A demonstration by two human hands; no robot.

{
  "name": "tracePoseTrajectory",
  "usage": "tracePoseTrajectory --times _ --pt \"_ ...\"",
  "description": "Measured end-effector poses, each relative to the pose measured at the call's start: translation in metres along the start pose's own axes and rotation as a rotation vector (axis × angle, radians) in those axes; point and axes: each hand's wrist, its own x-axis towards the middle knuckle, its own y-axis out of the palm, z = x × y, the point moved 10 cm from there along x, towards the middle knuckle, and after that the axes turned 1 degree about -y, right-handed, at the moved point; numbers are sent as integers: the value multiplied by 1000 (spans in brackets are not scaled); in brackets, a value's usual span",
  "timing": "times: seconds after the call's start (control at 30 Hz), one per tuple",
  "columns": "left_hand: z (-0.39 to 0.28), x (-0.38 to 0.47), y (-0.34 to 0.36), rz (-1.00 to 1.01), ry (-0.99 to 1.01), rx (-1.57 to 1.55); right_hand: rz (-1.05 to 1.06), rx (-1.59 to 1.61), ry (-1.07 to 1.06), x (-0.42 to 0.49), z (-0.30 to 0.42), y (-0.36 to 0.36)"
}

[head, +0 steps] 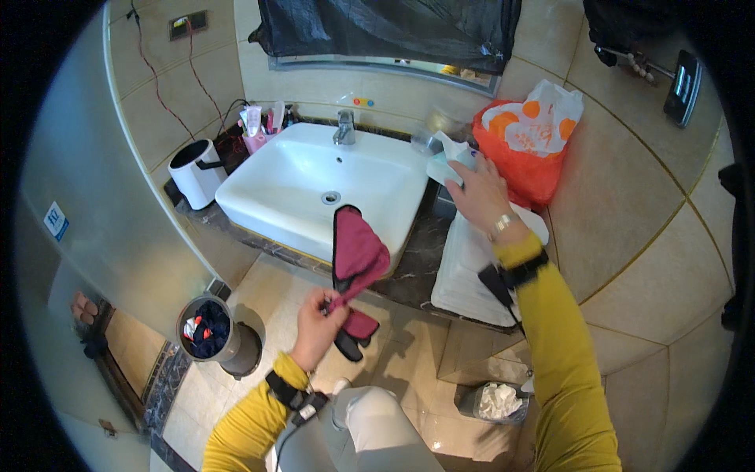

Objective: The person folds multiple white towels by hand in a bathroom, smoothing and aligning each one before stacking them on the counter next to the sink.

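Note:
In my left hand [321, 324] I pinch a dark pink fabric item with black edging [357, 245]; it hangs in front of the washbasin, its upper part over the basin's front rim and its lower part over the floor. My right hand [483, 192] is at a light blue tissue pack [439, 169] with a white tissue standing up from it, right of the basin. The fingers reach over the pack's right side; whether they grip it, I cannot tell. Below that hand lies a stack of white towels or cloths [469, 271] on the dark stone counter.
The white washbasin [283, 177] has a chrome faucet [344, 127]. A red plastic bag [525, 171] stands at the counter's back right, a white container [197, 174] at its left end. On the floor are a bin with dark cloths [233, 348] and a wastebasket with crumpled tissues [501, 404].

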Motion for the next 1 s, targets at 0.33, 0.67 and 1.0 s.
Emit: tracePoseTrajectory --times 0.33,0.67,1.0 --pt "-11 -73 -18 -32 2 -39 -138 246 373 110 -105 82" --pt "-17 -78 5 22 -35 -305 -744 1046 259 78 -124 -31" --pt "-17 -110 22 97 -306 -539 159 1430 293 95 13 72"
